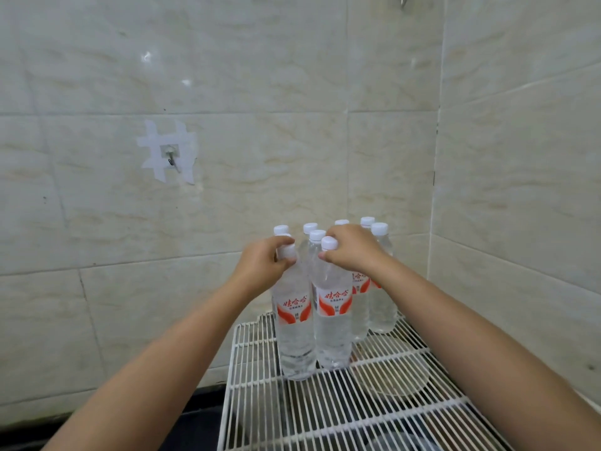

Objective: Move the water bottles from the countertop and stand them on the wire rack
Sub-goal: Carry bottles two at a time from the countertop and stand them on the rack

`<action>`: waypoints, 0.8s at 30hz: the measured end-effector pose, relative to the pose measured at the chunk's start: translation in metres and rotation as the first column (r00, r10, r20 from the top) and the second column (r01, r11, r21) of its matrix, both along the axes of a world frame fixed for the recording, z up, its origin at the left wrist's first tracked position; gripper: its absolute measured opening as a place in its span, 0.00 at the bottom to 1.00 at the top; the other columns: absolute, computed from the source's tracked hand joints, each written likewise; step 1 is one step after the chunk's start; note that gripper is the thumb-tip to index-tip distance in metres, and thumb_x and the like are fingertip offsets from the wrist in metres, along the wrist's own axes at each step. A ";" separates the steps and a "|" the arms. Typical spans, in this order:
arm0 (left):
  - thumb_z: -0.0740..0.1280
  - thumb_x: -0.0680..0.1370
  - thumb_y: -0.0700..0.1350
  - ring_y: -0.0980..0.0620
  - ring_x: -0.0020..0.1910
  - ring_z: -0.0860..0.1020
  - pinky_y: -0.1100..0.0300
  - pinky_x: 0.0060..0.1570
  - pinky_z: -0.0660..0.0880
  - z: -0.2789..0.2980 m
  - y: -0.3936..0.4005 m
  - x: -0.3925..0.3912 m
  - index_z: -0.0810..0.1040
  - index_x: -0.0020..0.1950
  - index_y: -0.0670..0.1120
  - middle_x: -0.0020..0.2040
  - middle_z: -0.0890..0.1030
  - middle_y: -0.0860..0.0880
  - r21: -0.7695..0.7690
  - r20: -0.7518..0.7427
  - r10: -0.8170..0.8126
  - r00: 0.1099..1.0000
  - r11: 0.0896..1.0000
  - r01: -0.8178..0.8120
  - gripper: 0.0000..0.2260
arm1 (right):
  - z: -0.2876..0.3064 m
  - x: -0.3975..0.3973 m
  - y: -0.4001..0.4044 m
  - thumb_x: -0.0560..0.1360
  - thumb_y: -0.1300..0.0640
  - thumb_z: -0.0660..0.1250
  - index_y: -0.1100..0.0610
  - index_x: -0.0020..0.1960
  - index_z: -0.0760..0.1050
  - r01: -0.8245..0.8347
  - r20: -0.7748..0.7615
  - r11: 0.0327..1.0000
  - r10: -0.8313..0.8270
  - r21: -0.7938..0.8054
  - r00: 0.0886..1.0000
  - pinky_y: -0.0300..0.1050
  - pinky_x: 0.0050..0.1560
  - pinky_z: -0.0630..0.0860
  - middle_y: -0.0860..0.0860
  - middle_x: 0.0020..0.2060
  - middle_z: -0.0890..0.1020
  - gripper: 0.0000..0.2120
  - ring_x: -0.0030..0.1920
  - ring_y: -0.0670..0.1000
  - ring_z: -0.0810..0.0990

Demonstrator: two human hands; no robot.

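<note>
Glossy marble-tile wall [292, 92]; white wire rack [325, 415]; hands grip ribbed clear bottles' necks: left [265, 260], right [353, 252].

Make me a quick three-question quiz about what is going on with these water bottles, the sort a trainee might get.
1. True or false: the bottle under the left hand is lying on its side.
2. What is the right hand gripping? A) the neck of a front bottle B) the wall hook C) the rack
3. Fill in: the bottles stand on a white wire ____.

Key
1. False: the left bottle stands upright on the rack.
2. A: its fingers wrap the neck just under the white cap.
3. Rack, set in the corner of the tiled wall.
</note>
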State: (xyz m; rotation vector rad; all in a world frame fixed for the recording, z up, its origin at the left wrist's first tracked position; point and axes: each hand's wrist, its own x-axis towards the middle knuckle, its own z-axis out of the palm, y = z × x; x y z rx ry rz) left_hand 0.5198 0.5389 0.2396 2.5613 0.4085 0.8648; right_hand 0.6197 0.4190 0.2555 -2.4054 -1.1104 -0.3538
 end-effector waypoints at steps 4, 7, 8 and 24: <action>0.66 0.76 0.40 0.45 0.58 0.77 0.57 0.58 0.71 -0.006 0.003 0.006 0.73 0.66 0.43 0.62 0.79 0.42 0.008 0.018 -0.046 0.999 0.999 0.046 0.18 | -0.006 0.004 0.007 0.74 0.55 0.65 0.63 0.52 0.75 -0.018 0.002 0.999 0.018 0.050 1.000 0.42 0.39 0.65 0.57 0.48 0.80 0.12 0.50 0.57 0.77; 0.66 0.77 0.40 0.45 0.59 0.77 0.57 0.59 0.71 -0.012 0.004 0.007 0.73 0.66 0.42 0.63 0.78 0.42 0.018 0.060 -0.053 0.997 0.998 0.052 0.18 | -0.009 0.005 0.007 0.73 0.55 0.66 0.64 0.51 0.75 -0.017 -0.003 0.996 0.017 0.092 1.000 0.43 0.41 0.65 0.58 0.46 0.80 0.13 0.49 0.57 0.77; 0.66 0.76 0.39 0.45 0.59 0.77 0.58 0.59 0.70 -0.014 0.005 0.008 0.73 0.66 0.42 0.63 0.78 0.42 0.020 0.079 -0.056 0.995 0.998 0.054 0.18 | -0.010 0.005 0.008 0.73 0.55 0.66 0.64 0.50 0.75 -0.020 -0.005 0.996 0.021 0.086 1.000 0.43 0.40 0.65 0.57 0.43 0.79 0.12 0.47 0.57 0.76; 0.61 0.75 0.46 0.37 0.51 0.80 0.50 0.46 0.79 -0.028 0.019 -0.031 0.78 0.56 0.37 0.55 0.80 0.36 0.294 0.029 0.218 0.975 0.931 -0.217 0.16 | -0.035 -0.019 0.002 0.68 0.59 0.72 0.68 0.53 0.75 -0.036 0.350 0.978 -0.038 0.204 0.936 0.56 0.49 0.80 0.67 0.56 0.76 0.18 0.54 0.66 0.78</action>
